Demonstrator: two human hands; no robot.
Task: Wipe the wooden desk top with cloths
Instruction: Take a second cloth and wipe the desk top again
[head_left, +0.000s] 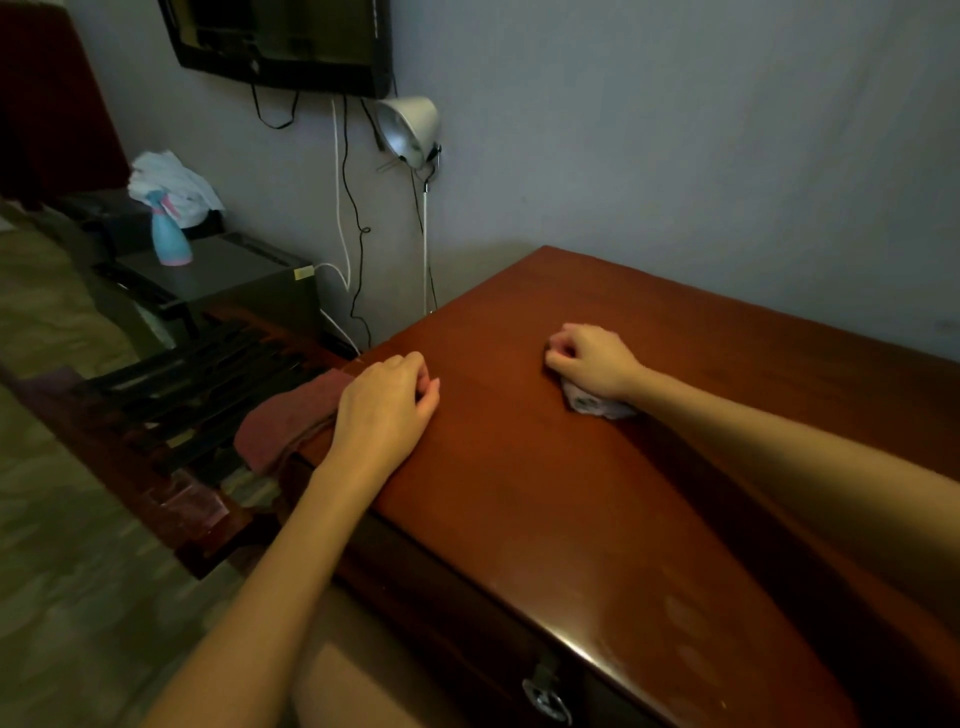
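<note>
While the right hand bunches the soft pale cloth in curled fingers, the left hand, grip unclear, rests on the limp maroon cloth.

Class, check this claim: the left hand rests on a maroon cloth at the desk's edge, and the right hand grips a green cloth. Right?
No: the head view shows the right hand gripping a whitish cloth, not green. The rest holds.

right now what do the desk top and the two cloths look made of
Desk top: wood, glossy reddish varnish, glare along front edge. Reddish cloth: thick, nubby, likely terry. Pale cloth: thin soft fabric, mostly hidden under the right hand.
</note>
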